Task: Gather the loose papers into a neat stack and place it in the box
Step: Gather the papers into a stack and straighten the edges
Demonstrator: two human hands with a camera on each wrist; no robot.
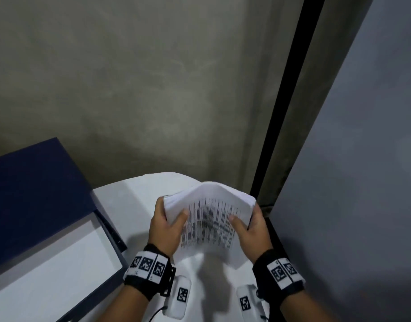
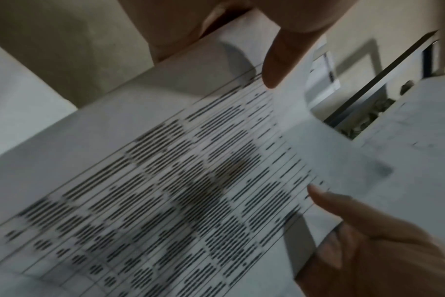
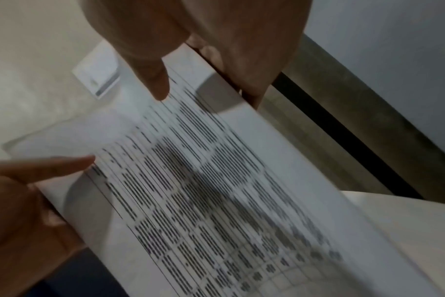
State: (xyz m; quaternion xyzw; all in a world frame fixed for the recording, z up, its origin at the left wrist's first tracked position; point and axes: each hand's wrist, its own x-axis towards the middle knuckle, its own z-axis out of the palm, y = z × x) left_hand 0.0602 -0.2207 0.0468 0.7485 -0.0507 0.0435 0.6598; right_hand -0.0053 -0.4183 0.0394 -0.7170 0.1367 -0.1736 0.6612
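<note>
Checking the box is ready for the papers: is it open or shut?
Open. The dark blue box shows its pale inside, with the lid raised behind it. Both hands hold the paper stack over the table.

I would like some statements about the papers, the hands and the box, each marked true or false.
1. Both hands hold the paper stack. True: the left hand and the right hand grip opposite sides.
2. The stack already lies inside the box. False: it is held above the white table.
3. The top sheet shows printed lines. True.
4. The box stands to the right of the hands. False: it is to their left.
5. The box lid is dark blue. True.
</note>
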